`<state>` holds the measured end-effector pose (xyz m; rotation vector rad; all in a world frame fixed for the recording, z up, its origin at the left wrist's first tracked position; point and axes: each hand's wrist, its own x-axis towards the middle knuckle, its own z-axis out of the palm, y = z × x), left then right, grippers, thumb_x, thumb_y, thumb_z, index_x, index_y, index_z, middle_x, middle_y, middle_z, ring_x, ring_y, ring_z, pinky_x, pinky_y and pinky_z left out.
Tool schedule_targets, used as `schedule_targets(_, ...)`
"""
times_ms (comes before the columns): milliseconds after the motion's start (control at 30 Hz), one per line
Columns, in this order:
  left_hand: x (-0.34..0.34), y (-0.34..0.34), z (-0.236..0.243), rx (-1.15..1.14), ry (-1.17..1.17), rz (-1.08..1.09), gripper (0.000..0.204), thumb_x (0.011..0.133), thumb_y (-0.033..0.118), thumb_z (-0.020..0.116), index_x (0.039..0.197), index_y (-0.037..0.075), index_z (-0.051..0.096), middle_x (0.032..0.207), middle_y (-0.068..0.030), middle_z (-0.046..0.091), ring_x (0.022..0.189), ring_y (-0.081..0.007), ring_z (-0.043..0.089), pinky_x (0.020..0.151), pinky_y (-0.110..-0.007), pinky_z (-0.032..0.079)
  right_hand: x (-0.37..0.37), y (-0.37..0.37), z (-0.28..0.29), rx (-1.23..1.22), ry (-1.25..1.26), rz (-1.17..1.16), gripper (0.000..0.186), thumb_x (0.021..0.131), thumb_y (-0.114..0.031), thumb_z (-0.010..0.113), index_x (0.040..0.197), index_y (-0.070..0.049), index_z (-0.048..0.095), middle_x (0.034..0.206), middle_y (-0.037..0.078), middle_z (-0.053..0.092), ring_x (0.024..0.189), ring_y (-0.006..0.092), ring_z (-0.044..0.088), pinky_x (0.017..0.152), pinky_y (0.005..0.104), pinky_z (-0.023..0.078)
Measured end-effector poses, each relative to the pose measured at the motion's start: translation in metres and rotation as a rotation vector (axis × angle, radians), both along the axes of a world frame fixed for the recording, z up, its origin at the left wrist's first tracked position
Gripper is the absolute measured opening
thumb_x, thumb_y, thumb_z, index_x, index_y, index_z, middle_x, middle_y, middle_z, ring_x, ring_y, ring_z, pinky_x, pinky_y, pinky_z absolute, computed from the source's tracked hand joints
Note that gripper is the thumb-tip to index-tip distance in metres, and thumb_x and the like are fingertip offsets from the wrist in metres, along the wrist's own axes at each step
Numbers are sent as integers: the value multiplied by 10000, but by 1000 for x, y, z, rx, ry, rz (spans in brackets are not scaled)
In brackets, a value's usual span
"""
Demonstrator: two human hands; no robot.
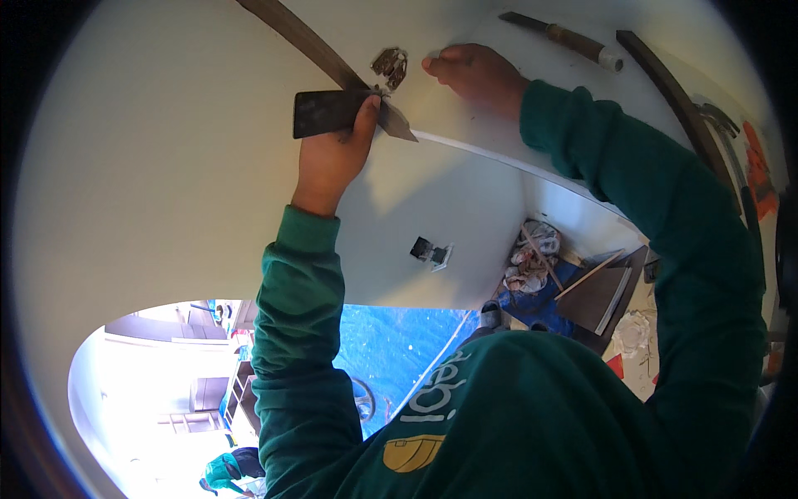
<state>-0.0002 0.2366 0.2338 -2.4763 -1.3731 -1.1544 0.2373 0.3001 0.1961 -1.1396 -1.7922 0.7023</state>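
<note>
My left hand [337, 158] is closed on a flat black rectangular piece [324, 112], its thumb pressed on the right end. That end meets a long brown wooden strip [303, 41], whose pointed tip reaches past my thumb. Just beyond the thumb is a small cluster of brown and shiny bits [389, 68]; what they are is too small to tell. My right hand [480, 79] is over the white surface to the right of them. Its fingers are curled, thumb and forefinger together, and whatever they hold is hidden. A chisel with a wooden handle [573, 41] lies beyond it.
At the right lie a dark curved-looking strip [673, 91] and a hammer [719, 121]. Below, a switch box [431, 252] sits in the wall. Blue sheeting [391, 341] covers the floor, with boards [594, 295] and a filled bag [534, 258]. Another person [231, 470] bends beyond the archway.
</note>
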Motion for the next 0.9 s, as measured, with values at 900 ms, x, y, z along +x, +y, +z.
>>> schedule_targets(900,-6,-18,-13,-100,-327,-82,250,978,244,731,946,-4,721,793,-52,689,652,-119,633,608,-268,518,-4,19,-14,119,-26,-12,458,991,-475,624,900,-34,704,702,50,602,654,163,560,647,360,472)
